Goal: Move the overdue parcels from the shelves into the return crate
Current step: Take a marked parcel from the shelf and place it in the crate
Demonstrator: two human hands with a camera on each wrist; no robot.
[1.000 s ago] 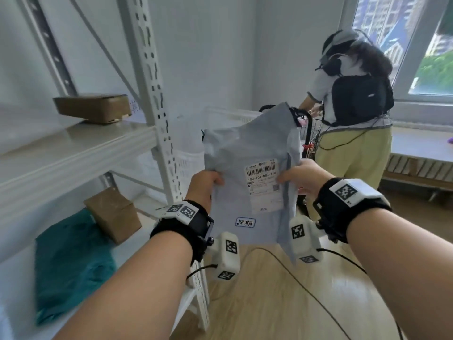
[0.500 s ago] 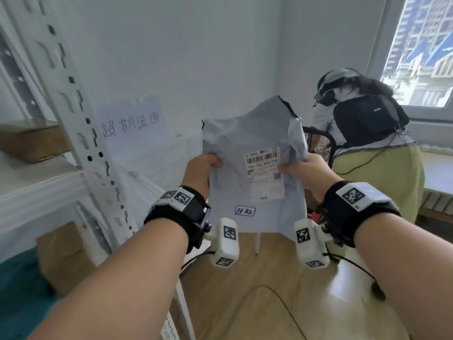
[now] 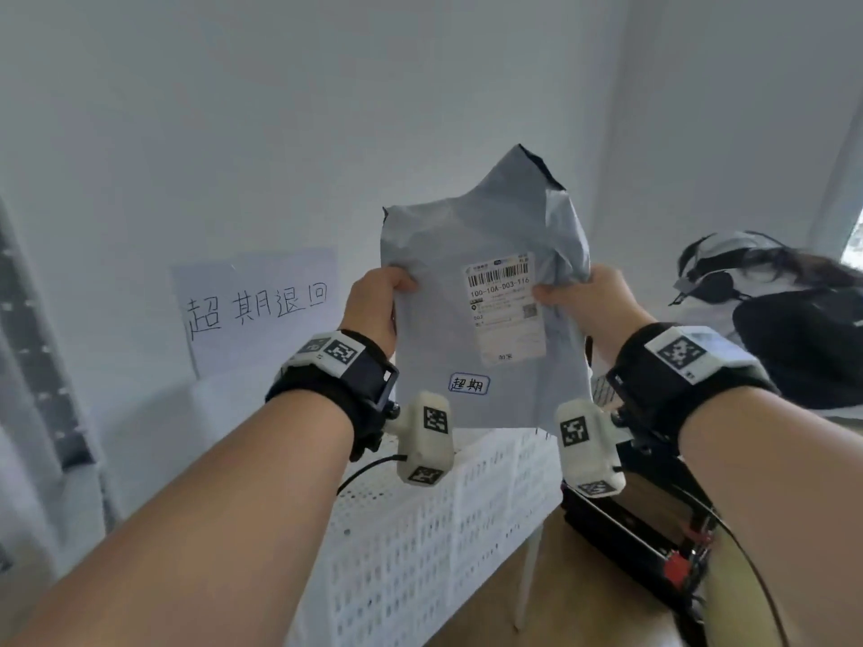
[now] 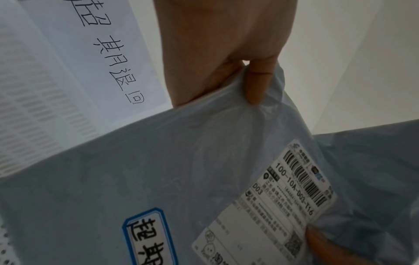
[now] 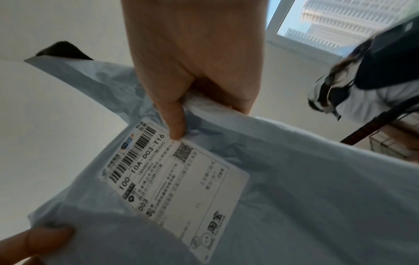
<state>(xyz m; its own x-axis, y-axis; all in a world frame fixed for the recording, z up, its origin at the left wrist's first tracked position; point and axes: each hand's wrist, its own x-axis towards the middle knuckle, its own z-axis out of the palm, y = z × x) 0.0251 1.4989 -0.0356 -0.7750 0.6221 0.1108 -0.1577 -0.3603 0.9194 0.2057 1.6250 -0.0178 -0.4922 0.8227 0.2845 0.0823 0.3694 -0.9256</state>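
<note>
Grey poly-mailer parcel (image 3: 481, 329) pinched at its side edges in a two-handed grip, left hand (image 3: 376, 305) and right hand (image 3: 590, 303), directly above white return crate (image 3: 448, 520); carry step nearly done, next: lower, then release.

grey parcel (image 3: 485, 315), white perforated crate (image 3: 448, 530)

**Right wrist: parcel pinched at its edge**

The right hand (image 5: 192, 59) grips a bunched edge of the grey parcel (image 5: 306, 188), thumb lying on the top edge of its white label (image 5: 172, 181), which reads 100-10A-D03-T16. The left hand's thumb (image 5: 38, 240) presses the parcel at lower left. A second person (image 5: 374, 75) with a dark backpack stands at right, below a window (image 5: 335, 19).
</note>
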